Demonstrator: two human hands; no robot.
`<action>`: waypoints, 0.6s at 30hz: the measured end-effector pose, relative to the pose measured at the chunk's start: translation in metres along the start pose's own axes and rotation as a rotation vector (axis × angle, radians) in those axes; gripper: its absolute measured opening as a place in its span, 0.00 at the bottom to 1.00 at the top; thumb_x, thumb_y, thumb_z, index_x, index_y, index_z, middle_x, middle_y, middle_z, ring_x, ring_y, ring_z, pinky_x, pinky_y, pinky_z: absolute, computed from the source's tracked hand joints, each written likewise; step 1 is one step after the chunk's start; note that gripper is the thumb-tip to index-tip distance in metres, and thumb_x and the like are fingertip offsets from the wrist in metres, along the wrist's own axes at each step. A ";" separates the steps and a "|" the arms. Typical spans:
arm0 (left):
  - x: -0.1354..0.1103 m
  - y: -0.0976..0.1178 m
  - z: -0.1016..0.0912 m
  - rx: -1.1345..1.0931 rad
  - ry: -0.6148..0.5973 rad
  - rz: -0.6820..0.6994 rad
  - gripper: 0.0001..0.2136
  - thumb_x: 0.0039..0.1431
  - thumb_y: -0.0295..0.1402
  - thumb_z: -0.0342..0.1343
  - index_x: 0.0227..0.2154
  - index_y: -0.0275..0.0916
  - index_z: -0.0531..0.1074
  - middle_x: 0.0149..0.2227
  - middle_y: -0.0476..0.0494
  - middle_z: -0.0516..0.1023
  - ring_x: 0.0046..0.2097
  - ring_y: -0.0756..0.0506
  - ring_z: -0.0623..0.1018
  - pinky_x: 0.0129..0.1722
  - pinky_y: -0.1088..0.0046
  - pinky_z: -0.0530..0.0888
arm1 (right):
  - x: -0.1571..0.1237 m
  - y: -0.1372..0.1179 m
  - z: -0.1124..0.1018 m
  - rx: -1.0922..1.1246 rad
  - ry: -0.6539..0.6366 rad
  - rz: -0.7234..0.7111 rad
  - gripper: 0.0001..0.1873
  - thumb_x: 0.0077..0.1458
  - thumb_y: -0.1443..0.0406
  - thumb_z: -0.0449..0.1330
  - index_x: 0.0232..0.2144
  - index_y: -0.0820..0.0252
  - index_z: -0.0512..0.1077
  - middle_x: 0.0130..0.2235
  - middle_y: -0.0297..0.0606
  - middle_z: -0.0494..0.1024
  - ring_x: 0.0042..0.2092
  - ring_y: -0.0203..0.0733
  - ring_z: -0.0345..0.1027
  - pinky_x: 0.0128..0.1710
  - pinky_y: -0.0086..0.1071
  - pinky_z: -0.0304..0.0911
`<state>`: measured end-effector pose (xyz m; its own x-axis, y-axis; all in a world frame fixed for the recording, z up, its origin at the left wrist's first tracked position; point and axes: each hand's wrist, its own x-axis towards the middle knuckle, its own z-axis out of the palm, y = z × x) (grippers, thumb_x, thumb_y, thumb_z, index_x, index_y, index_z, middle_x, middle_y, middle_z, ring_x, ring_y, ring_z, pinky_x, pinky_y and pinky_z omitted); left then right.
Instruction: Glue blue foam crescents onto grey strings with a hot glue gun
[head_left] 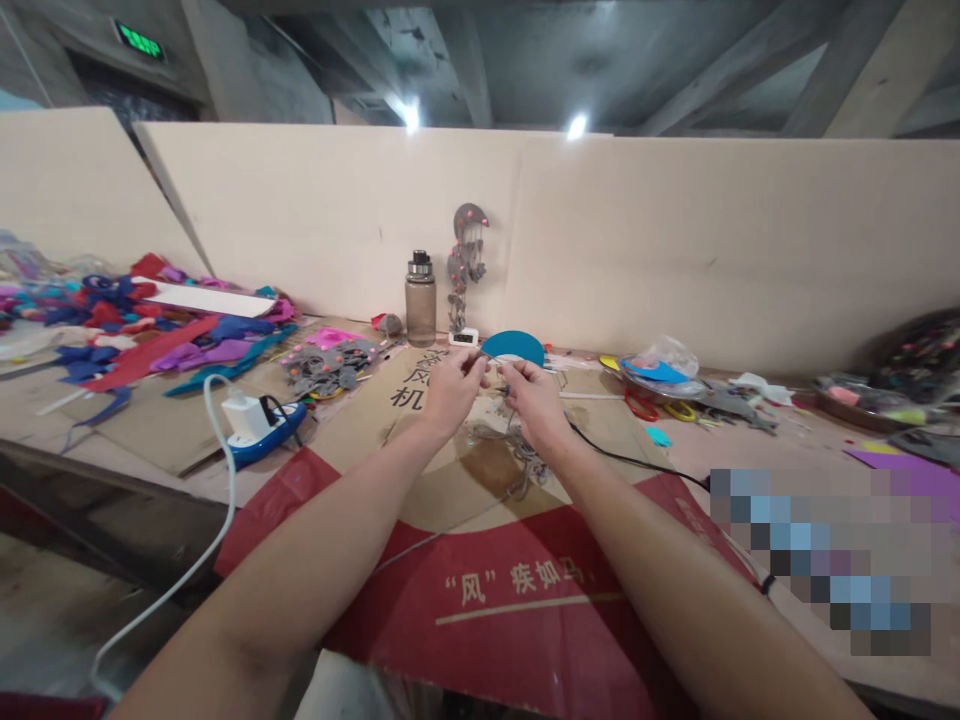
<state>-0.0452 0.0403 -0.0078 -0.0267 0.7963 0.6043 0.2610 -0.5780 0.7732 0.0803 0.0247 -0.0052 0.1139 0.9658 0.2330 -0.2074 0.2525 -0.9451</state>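
My left hand (450, 388) and my right hand (534, 400) are raised close together over the middle of the bench, both with fingers pinched. Between them runs a thin pale thread or string; its loose end hangs down in a tangle (517, 455) onto the cardboard. What the right fingertips hold is small and dark, and I cannot make it out clearly. Just behind the hands lies a teal felt disc (514, 346). A finished grey felt hanging (465, 262) with pink dots leans on the cardboard back wall.
A brown water bottle (420, 298) stands at the back. Grey felt pieces (330, 365) and a heap of coloured felt scraps (142, 325) lie left. A white charger on a blue power strip (259, 425) sits left; red scissors (639, 403) and a tray (847, 400) right.
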 end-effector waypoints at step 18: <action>-0.005 0.015 0.005 -0.655 -0.199 -0.235 0.08 0.56 0.33 0.57 0.27 0.34 0.70 0.29 0.46 0.74 0.24 0.55 0.70 0.23 0.79 0.65 | 0.001 -0.002 -0.004 0.071 0.087 -0.107 0.17 0.38 0.55 0.67 0.28 0.60 0.73 0.30 0.33 0.74 0.30 0.32 0.62 0.27 0.28 0.53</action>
<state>-0.0359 0.0284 -0.0008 0.1813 0.8941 0.4096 -0.3636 -0.3260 0.8726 0.0849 0.0247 -0.0040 0.2224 0.9252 0.3075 -0.2571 0.3599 -0.8969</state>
